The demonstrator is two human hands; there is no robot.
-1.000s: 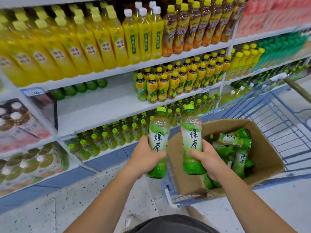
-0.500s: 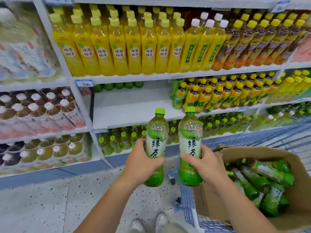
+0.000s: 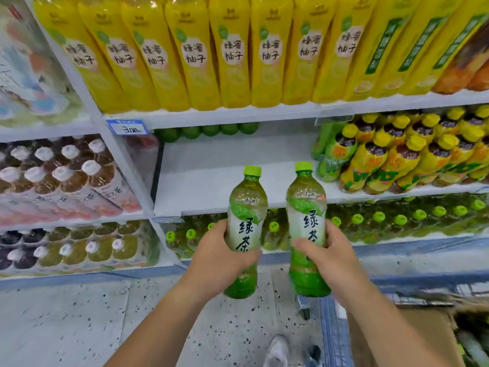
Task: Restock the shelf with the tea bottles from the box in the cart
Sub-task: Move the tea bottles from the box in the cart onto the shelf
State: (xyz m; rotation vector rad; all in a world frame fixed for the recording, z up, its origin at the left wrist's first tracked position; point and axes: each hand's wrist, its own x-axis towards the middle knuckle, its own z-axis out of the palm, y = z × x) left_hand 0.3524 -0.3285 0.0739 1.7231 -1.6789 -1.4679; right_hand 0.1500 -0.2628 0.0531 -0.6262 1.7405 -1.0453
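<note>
The left hand [image 3: 219, 254] is wrapped around the label of one clear plastic green-tea bottle with a lime-green cap [image 3: 244, 231], and the right hand [image 3: 332, 256] grips a second matching green-tea bottle [image 3: 307, 231] the same way; both are upright, side by side but apart, held in the air in front of the shelving. Compared with a second ago, the bottles have come away from the brown cardboard box [image 3: 426, 327], which has slid to the lower right corner, and the white middle shelf [image 3: 211, 178] now fills the view just beyond the caps. That suggests the carry from the cart is nearly done and the placing step is next. The bare stretch of that shelf looks like the intended gap: a row of green caps [image 3: 209, 129] sits at its back, so the new bottles probably go in front. To the right, leaning yellow-capped bottles with yellow-green labels [image 3: 391, 157] crowd the gap's edge and could be nudged. Above, tall yellow-labelled bottles [image 3: 195, 54] stand on the upper shelf, whose white front lip [image 3: 219, 115] limits headroom. The blue wire cart [image 3: 333, 332] stands just beside the right forearm.
</note>
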